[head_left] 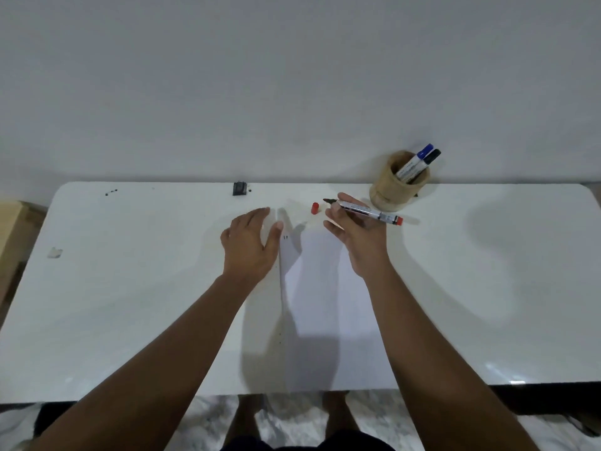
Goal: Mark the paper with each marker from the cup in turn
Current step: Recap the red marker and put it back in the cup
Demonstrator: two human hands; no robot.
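Note:
A white sheet of paper (328, 307) lies on the white table (130, 288), with two small dark marks near its top left corner. My right hand (357, 236) holds an uncapped red marker (367, 211) above the paper's far end, tip pointing left. Its red cap (314, 208) stands on the table just left of the tip. My left hand (250, 242) rests flat, fingers spread, at the paper's left edge. A wooden cup (395, 187) at the back right holds a blue marker (419, 159) and a black marker (429, 161).
A small black object (239, 188) sits at the table's far edge by the wall. A scrap of tape (54, 252) lies at the left, and dark specks (111, 192) at the far left corner. The near table edge runs below the paper.

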